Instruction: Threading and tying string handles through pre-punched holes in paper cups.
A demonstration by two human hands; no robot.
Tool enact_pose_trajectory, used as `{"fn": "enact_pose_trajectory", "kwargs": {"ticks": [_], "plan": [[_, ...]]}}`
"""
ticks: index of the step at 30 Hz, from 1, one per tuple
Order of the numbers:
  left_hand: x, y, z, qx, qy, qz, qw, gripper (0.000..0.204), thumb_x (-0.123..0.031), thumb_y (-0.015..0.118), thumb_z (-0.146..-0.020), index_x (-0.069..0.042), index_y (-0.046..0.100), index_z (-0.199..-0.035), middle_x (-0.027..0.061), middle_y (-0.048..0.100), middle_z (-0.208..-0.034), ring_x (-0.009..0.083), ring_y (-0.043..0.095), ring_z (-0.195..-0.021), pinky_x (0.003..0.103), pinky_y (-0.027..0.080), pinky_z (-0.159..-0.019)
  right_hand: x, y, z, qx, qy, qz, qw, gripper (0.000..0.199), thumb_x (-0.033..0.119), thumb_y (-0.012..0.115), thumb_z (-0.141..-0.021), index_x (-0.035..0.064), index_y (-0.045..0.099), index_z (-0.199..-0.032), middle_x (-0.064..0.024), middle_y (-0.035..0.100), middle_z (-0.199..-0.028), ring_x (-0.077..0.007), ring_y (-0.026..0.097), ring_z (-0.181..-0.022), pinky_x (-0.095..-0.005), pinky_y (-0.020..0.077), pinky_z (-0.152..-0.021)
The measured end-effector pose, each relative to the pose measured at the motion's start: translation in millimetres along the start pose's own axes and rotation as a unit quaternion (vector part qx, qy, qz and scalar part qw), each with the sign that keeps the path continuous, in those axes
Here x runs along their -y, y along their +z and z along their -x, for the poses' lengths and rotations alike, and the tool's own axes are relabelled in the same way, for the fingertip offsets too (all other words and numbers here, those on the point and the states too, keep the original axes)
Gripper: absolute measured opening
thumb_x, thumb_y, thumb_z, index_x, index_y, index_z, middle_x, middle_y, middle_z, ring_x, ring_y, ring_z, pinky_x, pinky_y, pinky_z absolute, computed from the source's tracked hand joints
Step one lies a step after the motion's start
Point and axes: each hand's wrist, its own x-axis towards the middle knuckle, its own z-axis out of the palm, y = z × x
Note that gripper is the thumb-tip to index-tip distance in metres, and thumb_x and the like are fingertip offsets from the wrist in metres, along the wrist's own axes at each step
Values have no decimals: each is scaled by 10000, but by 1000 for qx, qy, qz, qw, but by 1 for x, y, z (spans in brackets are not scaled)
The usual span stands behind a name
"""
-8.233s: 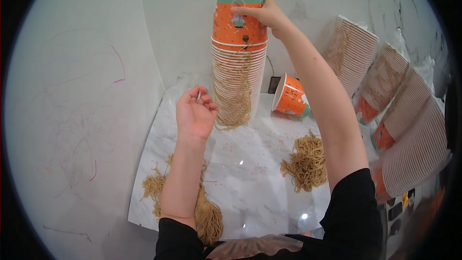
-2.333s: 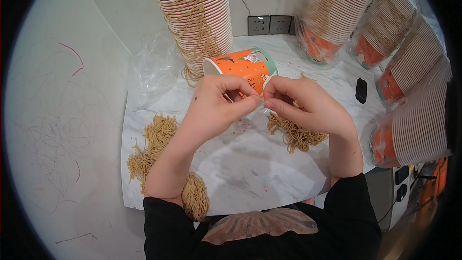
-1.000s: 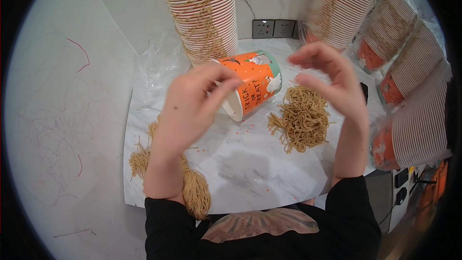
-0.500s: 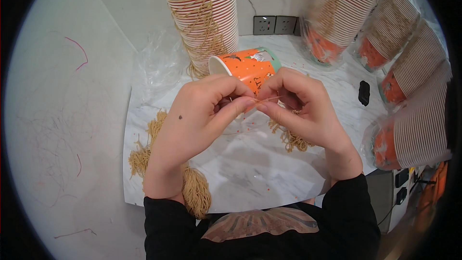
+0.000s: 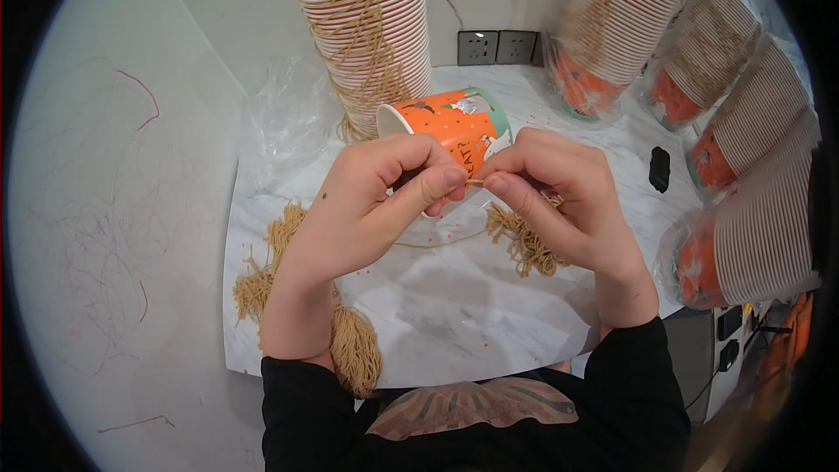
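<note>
Thumb and fingers of my left hand [image 5: 376, 201] are pinched on a thin tan string [image 5: 475, 182]. From the other side my right hand [image 5: 559, 197] pinches the same string, so a short piece spans the small gap between my fingertips. Just behind my hands an orange paper cup [image 5: 441, 127] with a green base lies on its side, its white rim turned left. Part of the cup is hidden by my fingers. A tan bundle of strings [image 5: 529, 240] lies under my right hand. By my left forearm lies another string bundle [image 5: 357, 345].
A tall stack of paper cups [image 5: 371, 44], draped with strings, stands at the back beside crumpled clear plastic [image 5: 293, 118]. Several bagged cup stacks [image 5: 760, 201] line the right side. A small black object [image 5: 660, 170] lies on the marbled tabletop [image 5: 454, 315].
My fingertips have drawn slightly apart, and my right hand has shifted a little right. A strand now shows running from below my left hand to the right-hand bundle.
</note>
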Motion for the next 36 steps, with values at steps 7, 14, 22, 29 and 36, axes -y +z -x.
{"fn": "enact_pose_trajectory", "kwargs": {"ticks": [7,14,22,29,36], "plan": [[0,-3,-3,77,-57,95,991,268,-214,553,-1052,-10,636,-899,-29,613,-826,42,488,-719,221,427,-638,2,2,2,-28,-5,13,1000,153,40,751,-813,57,713,-961,-16,631,-742,-105,480,-563,-253,371,-500],[0,-1,-6,102,-80,128,983,296,-259,557,-1052,-22,640,-895,-48,588,-808,35,471,-710,214,416,-641,1,2,2,-41,-21,15,999,145,32,753,-803,60,719,-941,-17,648,-747,-104,489,-549,-253,365,-485],[23,-8,-13,-53,-73,7,996,278,-272,548,-1048,-40,623,-915,-35,593,-790,25,460,-639,202,367,-549,-4,-5,4,-129,14,69,989,141,3,739,-781,51,710,-911,6,600,-689,-56,409,-515,-222,304,-469],[58,-39,-37,-168,-255,-140,942,411,-388,584,-1011,5,680,-944,26,646,-790,96,594,-687,251,490,-615,-32,-77,14,-334,-23,226,915,111,59,716,-925,62,757,-1028,73,575,-717,11,438,-613,-150,297,-535],[79,-27,-45,-112,-216,106,964,304,-213,656,-935,1,651,-1151,39,694,-1055,106,665,-908,279,552,-736,-32,-136,37,-507,-100,426,743,119,110,741,-922,71,779,-1028,55,677,-741,26,489,-613,-133,342,-555]]}}
